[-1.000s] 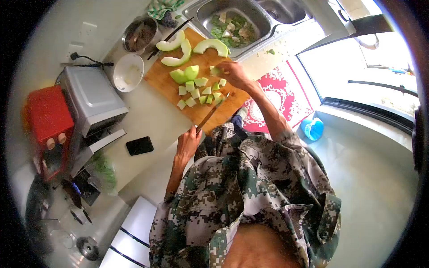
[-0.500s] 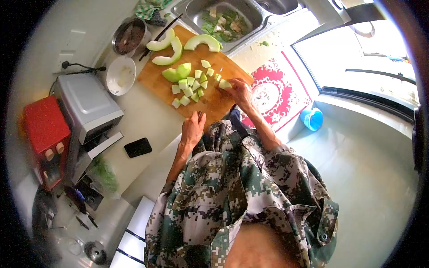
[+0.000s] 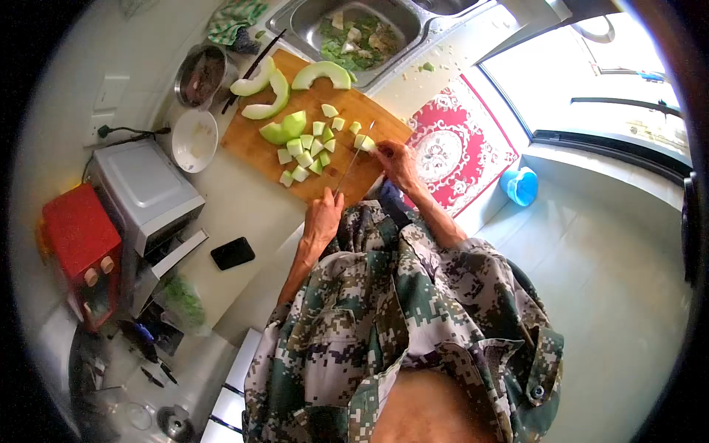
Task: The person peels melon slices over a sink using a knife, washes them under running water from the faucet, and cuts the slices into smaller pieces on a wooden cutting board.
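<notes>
My left hand (image 3: 323, 220) is closed round the handle end of a knife (image 3: 350, 168), whose thin blade points away from me over the cutting board (image 3: 251, 151). The fingers of my right hand (image 3: 399, 162) pinch a pale green gourd piece (image 3: 362, 142) near the board's right edge, with the blade right at it. Left of the blade lie several cut gourd chunks (image 3: 304, 158) and a larger gourd wedge (image 3: 284, 130). Curved gourd slices (image 3: 322, 74) rest along the board's far side.
Beyond the board is a sink (image 3: 303, 33) with leafy scraps. A metal pot (image 3: 221, 63), a white bowl (image 3: 194, 140) and dark chopsticks (image 3: 255, 68) stand left. Further round are a phone (image 3: 233, 253), a grey appliance (image 3: 148, 181), a red mat (image 3: 473, 140) and a blue bucket (image 3: 519, 187).
The knife blade now shows edge-up between my hands, at the gourd piece. My left hand has shifted slightly right. My right hand keeps its pinch, and the whole view has shifted a little.
</notes>
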